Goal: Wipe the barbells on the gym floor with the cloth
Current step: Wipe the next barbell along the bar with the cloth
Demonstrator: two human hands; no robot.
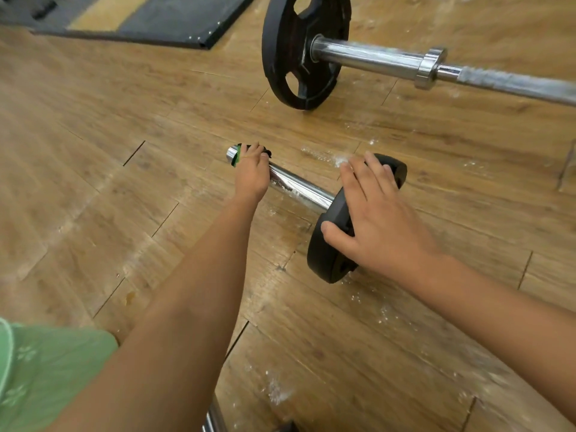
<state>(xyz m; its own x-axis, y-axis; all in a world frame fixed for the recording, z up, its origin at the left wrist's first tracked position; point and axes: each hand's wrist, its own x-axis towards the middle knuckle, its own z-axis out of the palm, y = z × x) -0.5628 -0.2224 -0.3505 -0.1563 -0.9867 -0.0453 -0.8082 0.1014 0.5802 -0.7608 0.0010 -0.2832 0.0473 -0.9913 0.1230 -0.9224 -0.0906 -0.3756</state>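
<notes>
- On the wooden gym floor (93, 182), the nearer barbell (299, 190) lies slanting away to the left. Its chrome sleeve is bare between the tip and a black weight plate (327, 254).
- The left hand (251, 173) is at the far tip, fingers curled over a green-and-black cloth (238, 155) wrapped on the bar end; little of the cloth shows.
- The right hand (377, 219) lies over the plate's rim, fingers spread and thumb on the near face, pinning it against rolling.
- The step in hand looks like wiping the sleeve. It is best done by closing the cloth fully round the chrome, drawing it along toward the plate and twisting to catch the white smears.
- White dust (339, 159) lies on the boards beside the bar, so a trailing cloth corner would likely pick it up.
- A second, larger barbell (367, 56) lies beyond, well apart.
</notes>
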